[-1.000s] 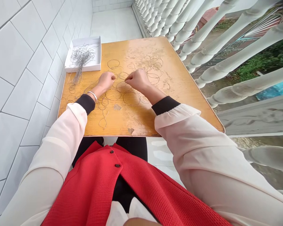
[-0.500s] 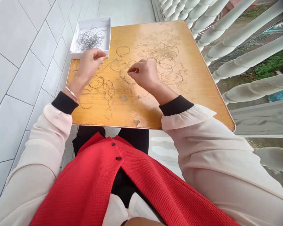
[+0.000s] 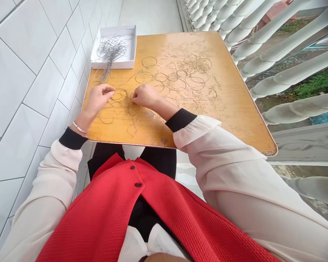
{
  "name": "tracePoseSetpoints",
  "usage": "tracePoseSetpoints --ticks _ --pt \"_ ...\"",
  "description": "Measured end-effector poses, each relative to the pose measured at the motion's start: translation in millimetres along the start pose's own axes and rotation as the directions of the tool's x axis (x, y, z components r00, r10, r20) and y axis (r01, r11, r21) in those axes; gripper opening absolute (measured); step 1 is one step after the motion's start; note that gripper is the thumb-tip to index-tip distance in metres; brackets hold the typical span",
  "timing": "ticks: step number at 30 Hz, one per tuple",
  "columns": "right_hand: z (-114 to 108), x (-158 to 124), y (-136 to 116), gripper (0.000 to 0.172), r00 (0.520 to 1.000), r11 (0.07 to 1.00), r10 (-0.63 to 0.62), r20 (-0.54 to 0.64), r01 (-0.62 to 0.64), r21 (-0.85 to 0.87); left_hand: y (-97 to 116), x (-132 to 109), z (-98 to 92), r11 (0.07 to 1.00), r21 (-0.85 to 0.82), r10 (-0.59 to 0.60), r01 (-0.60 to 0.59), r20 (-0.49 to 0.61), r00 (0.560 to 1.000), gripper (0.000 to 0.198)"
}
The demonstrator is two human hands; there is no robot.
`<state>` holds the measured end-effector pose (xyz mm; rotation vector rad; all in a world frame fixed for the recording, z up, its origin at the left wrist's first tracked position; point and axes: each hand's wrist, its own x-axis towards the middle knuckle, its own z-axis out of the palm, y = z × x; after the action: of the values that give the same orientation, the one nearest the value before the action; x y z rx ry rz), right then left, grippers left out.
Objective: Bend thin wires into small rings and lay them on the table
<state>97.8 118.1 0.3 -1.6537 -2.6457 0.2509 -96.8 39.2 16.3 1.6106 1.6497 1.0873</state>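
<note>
Many thin wire loops (image 3: 180, 78) lie linked across a worn wooden table (image 3: 229, 105). My left hand (image 3: 98, 97) rests near the table's left side with its fingers curled in a pinch on a wire loop (image 3: 119, 95). My right hand (image 3: 144, 96) sits just right of it, fingers closed and pinching the wire by the same cluster of loops. A white box (image 3: 116, 47) at the far left corner holds a tangle of straight wire pieces (image 3: 109, 51), some spilling over its front edge.
A white tiled wall (image 3: 30, 72) runs along the table's left side. A white balustrade (image 3: 262, 47) stands to the right, close to the table edge. My red vest (image 3: 131, 218) fills the foreground.
My left hand came back from near the box to the loops at the table's left. My right hand moved left to meet it. The view shifted slightly.
</note>
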Motion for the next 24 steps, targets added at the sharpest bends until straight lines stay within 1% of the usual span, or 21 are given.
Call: tracePoseSetpoints --ticks 3,6,9,13,15,17,18,19,20,22,23,24 --pt "0 -3 -3 0.026 1.000 1.000 0.020 0.017 -0.019 -0.024 -7 3 10.2 0.996 0.088 0.018 -0.025 0.079 0.997 0.015" --pt "0 -7 -9 0.030 1.000 0.996 0.002 0.002 -0.002 -0.094 -10 7 22.2 0.981 0.188 0.012 -0.043 0.162 0.987 0.019" --pt "0 -9 -13 0.034 1.000 0.987 -0.013 0.001 0.013 -0.158 -10 13 32.5 0.956 0.285 0.016 -0.077 0.209 0.978 0.022" --pt "-1 -10 -8 0.038 1.000 0.983 -0.024 0.011 0.025 -0.181 -6 21 36.2 0.900 0.416 0.019 -0.131 0.264 0.964 0.022" --pt "-4 -13 -1 0.041 1.000 0.985 -0.015 -0.010 0.013 -0.172 -1 24 35.4 0.870 0.475 0.008 -0.134 0.258 0.966 0.018" --pt "-6 -20 7 0.043 0.999 0.987 0.002 -0.046 -0.009 -0.159 7 27 36.6 0.848 0.514 0.030 -0.129 0.197 0.980 0.017" --pt "-7 -24 11 0.044 0.998 0.989 0.015 -0.067 -0.025 -0.147 12 28 38.8 0.841 0.523 0.063 -0.139 0.161 0.985 0.017" --pt "-8 -28 14 0.044 0.995 0.991 0.030 -0.091 -0.041 -0.129 17 30 42.5 0.833 0.527 0.110 -0.167 0.137 0.984 0.018" --pt "-9 -32 17 0.045 0.993 0.993 0.040 -0.116 -0.052 -0.109 22 32 47.4 0.823 0.527 0.164 -0.214 0.141 0.976 0.020" --pt "-9 -38 23 0.045 0.987 0.996 0.045 -0.155 -0.057 -0.072 32 36 59.7 0.784 0.521 0.253 -0.337 0.227 0.940 0.028" --pt "-9 -40 26 0.044 0.985 0.997 0.038 -0.167 -0.048 -0.059 35 39 66.2 0.760 0.524 0.267 -0.384 0.287 0.920 0.032" --pt "-8 -41 29 0.044 0.985 0.998 0.026 -0.172 -0.035 -0.047 38 42 72.2 0.739 0.536 0.256 -0.408 0.337 0.906 0.033"
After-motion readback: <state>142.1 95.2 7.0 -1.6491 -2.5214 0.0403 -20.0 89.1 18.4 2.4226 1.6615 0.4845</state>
